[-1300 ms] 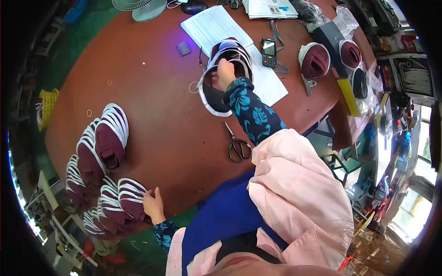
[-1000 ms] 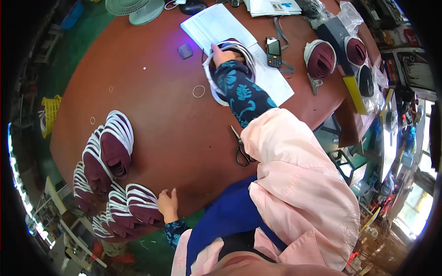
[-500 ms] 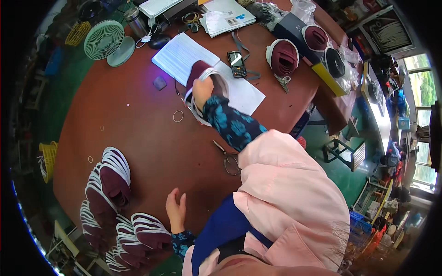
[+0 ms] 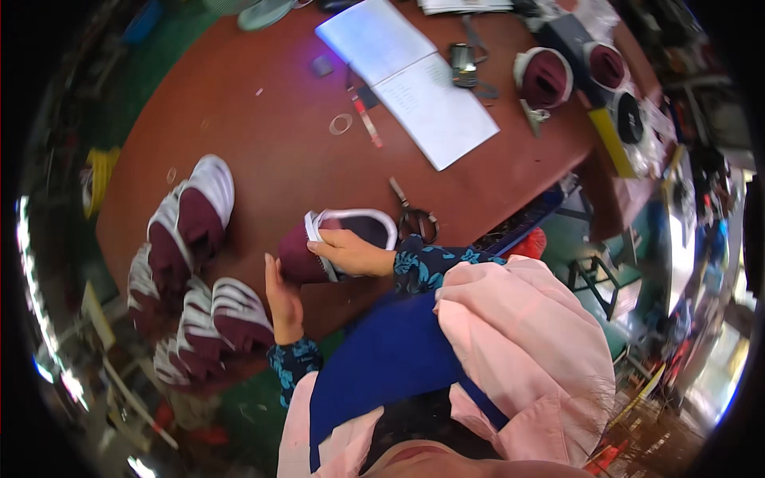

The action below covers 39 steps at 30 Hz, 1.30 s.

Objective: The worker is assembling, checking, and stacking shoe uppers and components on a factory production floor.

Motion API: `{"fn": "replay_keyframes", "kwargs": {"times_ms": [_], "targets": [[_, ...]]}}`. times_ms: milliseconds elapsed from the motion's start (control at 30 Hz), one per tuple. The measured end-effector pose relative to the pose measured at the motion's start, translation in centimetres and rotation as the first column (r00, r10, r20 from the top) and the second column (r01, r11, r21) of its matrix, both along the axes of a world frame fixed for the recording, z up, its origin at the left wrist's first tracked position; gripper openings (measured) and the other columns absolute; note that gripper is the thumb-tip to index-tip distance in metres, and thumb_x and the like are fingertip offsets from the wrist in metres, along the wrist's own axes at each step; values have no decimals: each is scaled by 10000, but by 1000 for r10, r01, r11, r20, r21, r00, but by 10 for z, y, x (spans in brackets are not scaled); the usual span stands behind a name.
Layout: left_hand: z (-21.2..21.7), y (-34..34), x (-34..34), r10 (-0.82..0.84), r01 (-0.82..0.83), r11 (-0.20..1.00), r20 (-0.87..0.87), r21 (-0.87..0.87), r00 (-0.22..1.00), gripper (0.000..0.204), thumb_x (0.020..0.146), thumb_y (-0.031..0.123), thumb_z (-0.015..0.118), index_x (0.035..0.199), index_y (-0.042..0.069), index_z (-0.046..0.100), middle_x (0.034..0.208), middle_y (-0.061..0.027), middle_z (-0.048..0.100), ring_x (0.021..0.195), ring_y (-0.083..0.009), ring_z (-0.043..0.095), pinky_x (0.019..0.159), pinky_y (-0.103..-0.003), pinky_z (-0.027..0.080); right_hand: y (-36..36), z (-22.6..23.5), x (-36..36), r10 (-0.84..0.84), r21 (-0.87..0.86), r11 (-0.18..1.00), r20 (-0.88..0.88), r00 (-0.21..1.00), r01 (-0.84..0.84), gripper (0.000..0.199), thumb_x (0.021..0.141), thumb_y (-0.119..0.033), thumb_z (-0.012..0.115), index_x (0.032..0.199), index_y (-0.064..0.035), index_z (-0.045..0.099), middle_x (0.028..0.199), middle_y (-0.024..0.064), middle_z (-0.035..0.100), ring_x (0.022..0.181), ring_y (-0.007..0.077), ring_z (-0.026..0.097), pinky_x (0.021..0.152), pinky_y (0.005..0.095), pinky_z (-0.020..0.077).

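My right hand (image 4: 347,251) grips a maroon shoe upper (image 4: 296,251) with a white rim and dark inside, held above the near edge of the table. Its fingers wrap over the side, and the maroon end points left. My left hand (image 4: 284,301) is open, fingers stretched upward, right beside that maroon end; whether it touches is hard to tell. Left of it lie overlapping stacks of maroon and white shoe uppers (image 4: 231,311), with another row (image 4: 199,211) behind them. Dark-handled scissors (image 4: 416,219) rest just beyond my right wrist.
An open notebook (image 4: 438,111) lies farther back, with a red pen (image 4: 366,123) and rubber bands (image 4: 340,123) left of it. A handheld terminal (image 4: 464,65) overlaps its edge. At the right stand another bundle of uppers (image 4: 546,77), a metal clip (image 4: 534,118) and a dark box (image 4: 570,40).
My right hand has brought the shoe upper from over the notebook back toward my body, beside my left hand. The notebook page and red pen now show. The whole view has shifted.
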<state>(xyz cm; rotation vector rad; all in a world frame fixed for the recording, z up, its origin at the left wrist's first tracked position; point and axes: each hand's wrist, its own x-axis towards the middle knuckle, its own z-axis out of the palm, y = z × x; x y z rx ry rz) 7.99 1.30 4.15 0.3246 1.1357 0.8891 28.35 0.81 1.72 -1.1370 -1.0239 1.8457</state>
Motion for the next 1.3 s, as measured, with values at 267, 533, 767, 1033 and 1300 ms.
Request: {"fn": "replay_keyframes", "kwargs": {"times_ms": [267,533,767,1033,1300], "targets": [[59,-28,28,493,650,477,-792,592,360,315,870,166,742,1108,18,599,1102,-99,641,935,-228,633,839,-338,492,-24,-2,-5,136,502,852,54,989,-145,266,930,-118,621,1178,-30,658,1096,126,650,1010,280,596,909,404,479],[-90,-122,1,-26,966,249,-997,70,79,327,762,92,751,1057,41,620,1159,-62,621,1033,-280,593,845,-376,464,-106,-121,47,36,-417,908,167,985,38,275,980,-115,545,1233,-66,640,1089,25,689,917,99,589,760,234,457],[-87,-146,25,158,790,530,-951,309,267,346,770,49,750,1099,38,642,1165,-84,639,1090,-302,592,940,-410,462,-62,-130,24,-84,-309,944,114,990,115,276,1005,-137,557,1275,-89,592,1158,11,639,988,96,573,820,265,461],[-78,-166,29,184,478,804,-913,353,364,235,802,97,783,993,12,675,1065,-98,626,979,-294,573,873,-381,470,-79,-99,5,-48,68,997,150,988,38,123,936,-114,686,975,-10,634,821,-3,624,753,67,552,689,249,472],[-80,-188,7,336,-325,941,-157,89,929,258,928,37,682,1165,28,578,1035,-9,620,936,-110,595,877,-266,462,-56,-132,15,-185,-106,969,287,940,223,202,972,-116,620,1141,-7,631,959,63,663,841,95,603,761,278,499]]}}
